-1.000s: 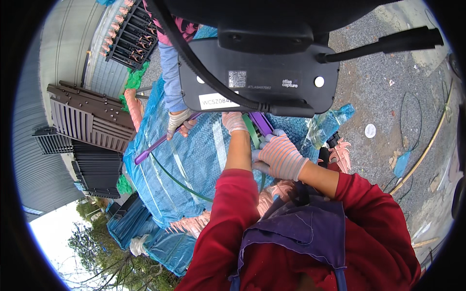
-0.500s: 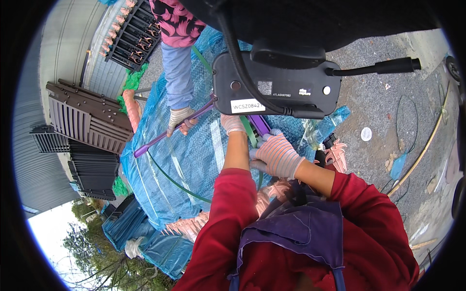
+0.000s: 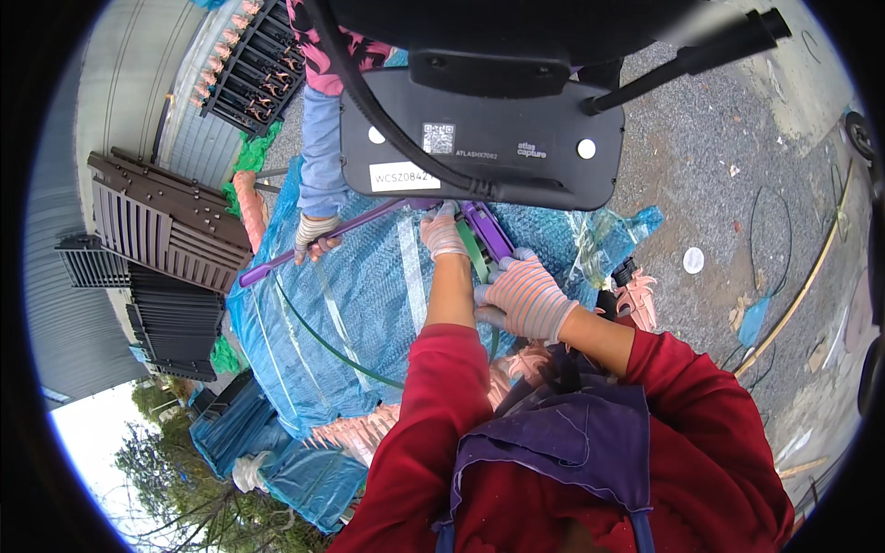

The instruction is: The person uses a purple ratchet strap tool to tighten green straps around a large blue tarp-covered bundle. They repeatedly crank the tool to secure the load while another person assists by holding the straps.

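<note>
A blue plastic-wrapped bundle [image 3: 355,304] lies in front of me, with a green strap [image 3: 339,347] running over it. My left hand [image 3: 444,235], in a striped glove, is closed at the strap beside a purple strapping tool [image 3: 489,230]. Lower and to the right, my right hand [image 3: 530,295], gloved too, has its fingers curled round the strap near the tool's lower end. Another person's gloved hand [image 3: 315,235] grips the tool's long purple handle [image 3: 267,269] at the left. A black head-worn device [image 3: 516,152] on that person hides part of the tool.
Pinkish spiky ends [image 3: 359,431] stick out below the wrap. Dark slatted panels [image 3: 161,226] are stacked at the left, and a black rack [image 3: 258,69] stands beyond. Gravel [image 3: 710,175] covers the right side, where a long yellowish pole [image 3: 797,290] lies.
The other person's hand and the purple handle have moved slightly left and down. Their head device has shifted left, uncovering more of my left hand. My hands have barely moved.
</note>
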Demonstrator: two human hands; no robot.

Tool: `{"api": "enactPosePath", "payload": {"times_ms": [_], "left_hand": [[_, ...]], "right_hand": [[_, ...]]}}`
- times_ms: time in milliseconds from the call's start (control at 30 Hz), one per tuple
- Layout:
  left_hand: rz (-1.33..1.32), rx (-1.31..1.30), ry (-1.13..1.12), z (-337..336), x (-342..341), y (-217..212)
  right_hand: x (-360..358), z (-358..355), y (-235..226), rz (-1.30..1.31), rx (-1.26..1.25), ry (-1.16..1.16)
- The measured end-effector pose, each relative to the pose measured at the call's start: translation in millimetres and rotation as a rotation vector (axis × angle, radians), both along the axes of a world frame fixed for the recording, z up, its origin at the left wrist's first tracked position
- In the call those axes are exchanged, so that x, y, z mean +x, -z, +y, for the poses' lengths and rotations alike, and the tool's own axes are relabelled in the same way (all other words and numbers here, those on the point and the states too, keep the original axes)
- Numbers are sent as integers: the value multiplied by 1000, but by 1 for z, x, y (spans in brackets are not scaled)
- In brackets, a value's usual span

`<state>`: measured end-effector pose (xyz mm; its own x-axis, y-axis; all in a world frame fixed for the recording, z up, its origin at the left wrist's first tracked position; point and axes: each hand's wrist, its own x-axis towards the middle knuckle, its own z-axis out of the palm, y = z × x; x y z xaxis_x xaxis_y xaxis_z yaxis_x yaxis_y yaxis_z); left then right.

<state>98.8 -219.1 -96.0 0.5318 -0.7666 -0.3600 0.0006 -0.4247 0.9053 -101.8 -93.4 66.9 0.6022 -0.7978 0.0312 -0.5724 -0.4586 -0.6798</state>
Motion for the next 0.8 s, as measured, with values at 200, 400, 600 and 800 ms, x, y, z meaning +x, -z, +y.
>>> {"api": "enactPosePath", "payload": {"times_ms": [200,400,600,800], "left_hand": [[-64,128,-4,5,-24,-38],[-49,165,21,17,-29,-75],[79,111,149,51,45,-135],[127,-225,-381,107,192,-228]], "right_hand": [[-1,-2,1,21,0,-1],[-6,-5,-2,-36,45,-3],[-72,-45,-32,-648,285,506],[-177,-140,-66,-1194,-88,645]]}}
